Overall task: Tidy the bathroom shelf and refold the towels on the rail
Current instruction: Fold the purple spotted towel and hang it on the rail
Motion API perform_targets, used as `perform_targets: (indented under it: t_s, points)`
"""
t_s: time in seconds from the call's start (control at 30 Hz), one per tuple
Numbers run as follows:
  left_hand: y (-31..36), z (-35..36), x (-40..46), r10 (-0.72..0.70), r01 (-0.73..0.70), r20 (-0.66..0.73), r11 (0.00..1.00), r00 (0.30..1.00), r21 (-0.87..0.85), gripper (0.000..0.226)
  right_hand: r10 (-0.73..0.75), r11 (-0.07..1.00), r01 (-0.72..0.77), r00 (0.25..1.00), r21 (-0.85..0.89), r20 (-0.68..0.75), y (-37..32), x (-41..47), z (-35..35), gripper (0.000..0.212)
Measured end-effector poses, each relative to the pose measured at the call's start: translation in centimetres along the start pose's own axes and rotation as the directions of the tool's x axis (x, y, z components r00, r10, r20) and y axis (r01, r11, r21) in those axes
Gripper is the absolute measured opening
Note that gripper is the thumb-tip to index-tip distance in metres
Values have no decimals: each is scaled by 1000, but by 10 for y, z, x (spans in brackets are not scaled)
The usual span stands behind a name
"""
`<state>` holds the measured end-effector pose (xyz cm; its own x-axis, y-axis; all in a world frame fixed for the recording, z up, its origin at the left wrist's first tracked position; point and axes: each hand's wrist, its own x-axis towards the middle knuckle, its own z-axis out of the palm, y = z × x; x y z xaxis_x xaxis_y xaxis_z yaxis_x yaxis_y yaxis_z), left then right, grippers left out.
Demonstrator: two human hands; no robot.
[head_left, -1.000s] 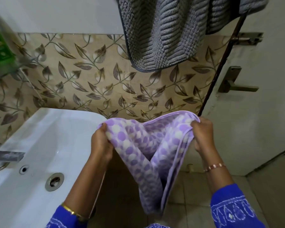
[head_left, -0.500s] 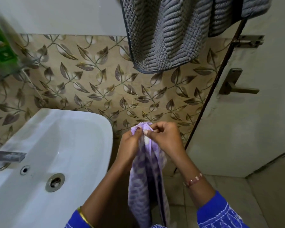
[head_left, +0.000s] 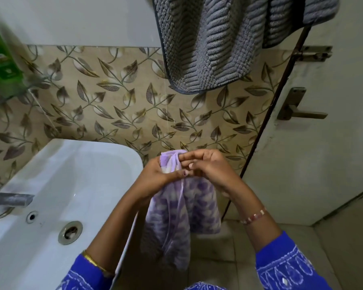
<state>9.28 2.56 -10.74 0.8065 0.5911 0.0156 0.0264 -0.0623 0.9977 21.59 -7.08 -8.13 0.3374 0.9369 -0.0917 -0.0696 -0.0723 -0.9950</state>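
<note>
A small purple-and-white spotted towel (head_left: 182, 212) hangs folded in half below my two hands, in front of the leaf-patterned wall. My left hand (head_left: 155, 176) pinches its gathered top corners from the left. My right hand (head_left: 208, 168) presses against the same top edge from the right, fingers curled over it. Both hands touch each other. A grey ribbed towel (head_left: 210, 42) hangs from above at the top of the view; the rail that holds it is out of sight.
A white basin (head_left: 57, 185) with a drain (head_left: 70, 232) and a tap (head_left: 8, 199) stands to the left. A green bottle (head_left: 2, 57) sits on a wire shelf (head_left: 23, 88) at upper left. The door (head_left: 323, 153) with its handle (head_left: 298, 109) is to the right.
My hands, first apart holding the purple towel spread wide, came together and brought its corners into a fold. Since then the towel hangs longer and wider below them.
</note>
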Motion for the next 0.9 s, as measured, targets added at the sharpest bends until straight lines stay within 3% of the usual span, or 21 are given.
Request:
perform_targets:
  t_s: [0.07,0.17,0.23,0.3,0.37,0.47,0.57,0.63,0.67,0.77,0.83,0.9]
  points:
    - [3,-5,3,-26,25,4,997,1000,68,43,-27,1000,27,999,-9,-30,-3,3,-8,30]
    - [7,-8,7,-60,63,-28,992,998,106,31,-236,966,205,949,-158,-207,-10,9,-30,31]
    - [10,-7,9,-47,47,-2,994,999,96,27,-283,931,255,956,-260,-77,-16,15,-45,33]
    - [19,-3,11,19,-21,26,995,999,100,26,-151,952,187,976,-245,156,-18,21,-47,37]
    - [31,-3,16,132,-132,12,985,991,114,25,-48,976,105,959,-192,279,-11,26,-42,35]
    - [46,-17,22,232,-214,-191,971,954,110,19,15,964,56,964,-260,265,-6,21,-44,21]
    - [50,-38,27,194,-206,-454,978,869,23,14,223,775,-29,947,-631,231,2,16,-67,31]
    - [49,-53,28,116,-217,-580,970,806,-109,13,318,634,-81,934,-769,164,12,14,-81,32]
    - [48,-60,29,97,-235,-607,960,789,-152,14,303,624,-106,946,-774,114,16,14,-87,29]
    - [36,-68,31,60,-171,-631,978,773,-117,14,92,773,-140,990,-619,-110,20,12,-100,15]
    - [23,-69,34,69,-75,-653,997,754,19,14,-135,903,-28,929,-428,-344,19,12,-114,18]
    - [8,-67,37,134,3,-609,976,782,219,14,-243,947,98,840,-305,-484,17,12,-125,25]
